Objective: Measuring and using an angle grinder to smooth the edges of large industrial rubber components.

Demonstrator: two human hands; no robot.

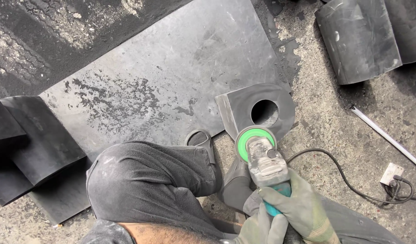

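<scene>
Right hand (302, 203) and left hand (262, 226), fingers wrapped round angle grinder (264, 160), disc at six o'clock of holed rubber block (257, 108). Probably unclamped: could kick toward knee (149, 176); cord (334, 169) trailing at three o'clock.

Your left hand (261, 226) runs off the near edge, and your right hand (302, 208) hides the angle grinder (264, 159) grip. The grinder's disc hides the metal block (257, 110) beneath it, and the power cord (348, 180) exits right.
</scene>
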